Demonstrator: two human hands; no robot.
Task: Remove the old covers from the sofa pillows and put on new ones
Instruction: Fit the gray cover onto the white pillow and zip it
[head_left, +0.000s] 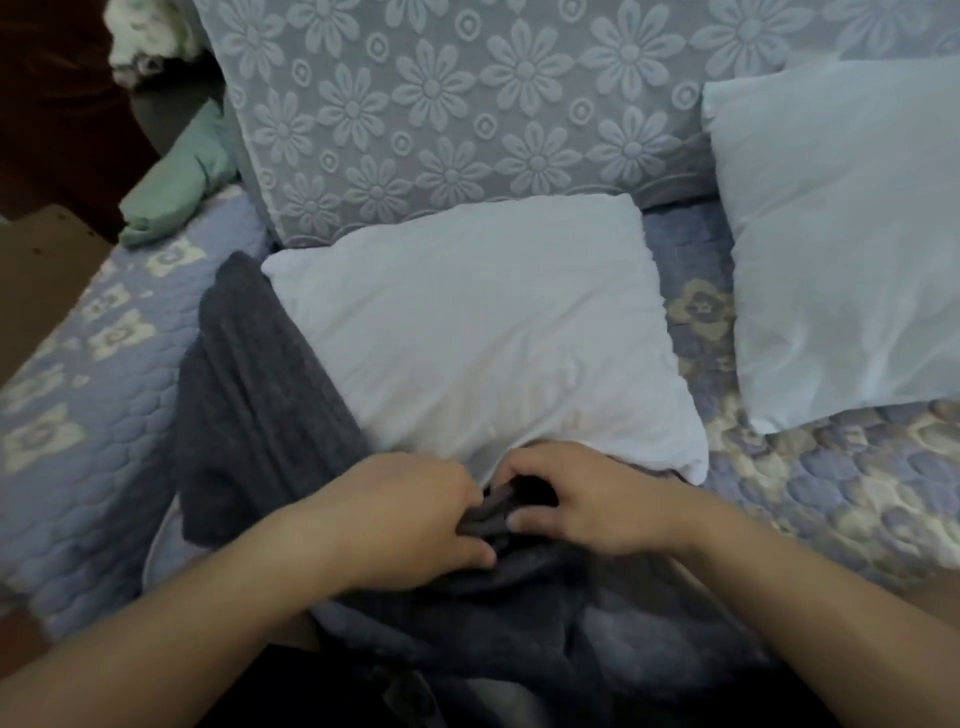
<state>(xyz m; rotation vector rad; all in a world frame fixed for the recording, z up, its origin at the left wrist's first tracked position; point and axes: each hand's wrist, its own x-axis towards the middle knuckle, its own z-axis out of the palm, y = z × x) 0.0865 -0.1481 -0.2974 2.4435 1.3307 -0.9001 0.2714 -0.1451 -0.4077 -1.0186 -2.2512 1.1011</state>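
Both hands bunch the dark grey cover at the near edge of the bare white pillow; left hand and right hand have fingers curled into the cloth. A second bare pillow leans well to its right.

The bare white pillow fills the middle of the sofa seat, its back edge against the floral backrest cushion, so nothing passes behind it. The dark grey cover lies along its left side and bunches at its near edge. Left of the cover, open quilted seat runs to a folded green cloth. Right, a narrow strip of seat separates it from a second white pillow.
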